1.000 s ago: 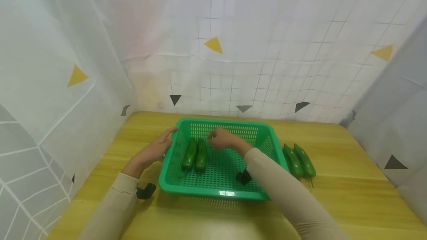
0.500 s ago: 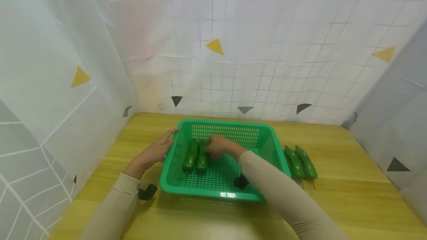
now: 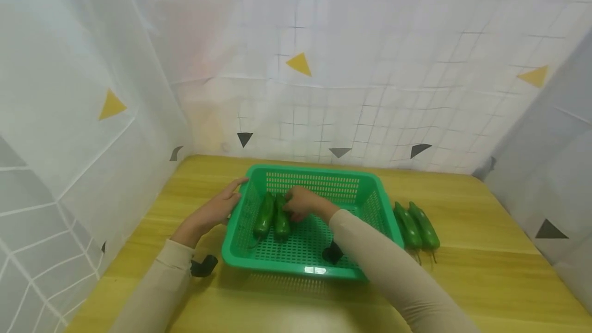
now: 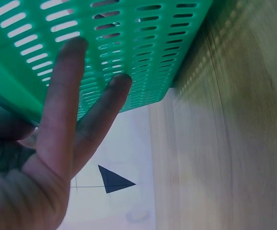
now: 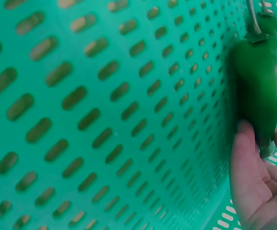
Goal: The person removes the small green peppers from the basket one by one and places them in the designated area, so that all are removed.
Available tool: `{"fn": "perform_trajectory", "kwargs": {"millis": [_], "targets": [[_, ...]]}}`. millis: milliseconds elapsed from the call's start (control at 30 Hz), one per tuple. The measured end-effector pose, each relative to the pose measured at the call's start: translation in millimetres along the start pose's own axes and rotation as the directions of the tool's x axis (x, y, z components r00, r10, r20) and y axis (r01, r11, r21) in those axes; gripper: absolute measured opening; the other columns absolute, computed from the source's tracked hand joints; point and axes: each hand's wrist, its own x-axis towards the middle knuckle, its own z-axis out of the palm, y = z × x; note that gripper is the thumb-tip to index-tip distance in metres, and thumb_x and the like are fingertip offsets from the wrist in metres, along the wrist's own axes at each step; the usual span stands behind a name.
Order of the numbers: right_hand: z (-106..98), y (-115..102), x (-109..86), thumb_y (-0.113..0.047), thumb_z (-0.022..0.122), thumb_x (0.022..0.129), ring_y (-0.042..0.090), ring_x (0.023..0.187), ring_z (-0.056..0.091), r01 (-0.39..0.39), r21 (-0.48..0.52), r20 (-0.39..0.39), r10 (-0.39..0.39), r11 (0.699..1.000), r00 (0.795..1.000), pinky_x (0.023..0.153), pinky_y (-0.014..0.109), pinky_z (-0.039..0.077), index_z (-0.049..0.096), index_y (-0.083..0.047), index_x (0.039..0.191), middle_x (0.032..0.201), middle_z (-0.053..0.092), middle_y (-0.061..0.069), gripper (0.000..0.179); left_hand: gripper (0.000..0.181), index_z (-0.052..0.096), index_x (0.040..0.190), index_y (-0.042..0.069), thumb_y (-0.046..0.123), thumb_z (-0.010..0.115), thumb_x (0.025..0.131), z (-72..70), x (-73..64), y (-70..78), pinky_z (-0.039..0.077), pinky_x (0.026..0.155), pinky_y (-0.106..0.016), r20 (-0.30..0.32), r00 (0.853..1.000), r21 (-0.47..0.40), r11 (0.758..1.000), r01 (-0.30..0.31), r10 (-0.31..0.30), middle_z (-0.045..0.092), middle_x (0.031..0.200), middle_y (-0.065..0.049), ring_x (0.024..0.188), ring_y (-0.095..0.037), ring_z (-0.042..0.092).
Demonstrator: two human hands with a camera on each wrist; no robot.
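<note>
Inside a green plastic basket (image 3: 319,271) lie two long, glossy green peppers, side by side with their stems toward me. My right hand (image 3: 302,203) reaches in and pinches the right-hand pepper (image 3: 281,225) near its far end. In the right wrist view, thumb and finger of the right hand (image 5: 258,191) close around the narrow tip of the pepper (image 5: 260,81). The other pepper (image 3: 264,217) lies just left of it. At the basket's left side, my left hand (image 3: 215,212) rests with extended fingers (image 4: 62,105) against the outer wall.
On the wooden table (image 3: 485,240), right of the basket, two more green peppers (image 3: 424,227) lie together. White patterned sheets (image 3: 370,40) hang behind the table and at both sides. A dark wrist device (image 3: 203,266) sits below the left sleeve.
My right hand has come down and left onto the right-hand pepper in the basket and taken hold of it. That pepper's stem end has shifted slightly right. The left hand stays at the rim.
</note>
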Motion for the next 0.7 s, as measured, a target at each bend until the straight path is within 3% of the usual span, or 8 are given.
{"fn": "perform_trajectory", "kwargs": {"millis": [300,533,700], "targets": [[-6.9,2.1,1.2,-0.006,0.063,0.097,0.026,0.079,0.071,0.042,-0.022,-0.02,-0.042,0.999,0.999,0.068,0.034,0.061,0.051,0.009,0.141,0.109,0.066,0.022,0.048,0.05,0.017,0.162,0.019,0.02,0.028,0.113,-0.7,1.1,-2.4,0.059,0.075,-0.047,-0.004,1.0,-0.004,1.0,0.014,-0.014,0.046,0.132,-0.027,0.092,-0.029,0.064],[-16.9,-7.6,-9.9,-0.007,0.062,0.098,0.027,0.081,0.071,0.062,-0.014,-0.026,-0.063,0.998,0.998,0.07,0.034,0.061,0.05,0.008,0.142,0.118,0.064,0.025,0.048,0.05,0.017,0.161,0.019,0.019,0.027,0.113,-0.5,1.5,-3.3,0.06,0.072,-0.047,0.001,1.0,-0.006,1.0,0.0,0.0,0.05,0.124,-0.028,0.088,-0.029,0.066],[-23.4,-11.2,-14.5,-0.007,0.063,0.097,0.029,0.085,0.072,0.069,0.002,-0.023,-0.069,0.998,0.997,0.072,0.036,0.061,0.05,0.007,0.142,0.114,0.066,0.024,0.048,0.05,0.017,0.162,0.02,0.019,0.028,0.113,-0.8,-0.1,-2.2,0.059,0.074,-0.047,0.003,1.0,-0.006,1.0,0.003,-0.003,0.048,0.128,-0.027,0.09,-0.029,0.065]]}}
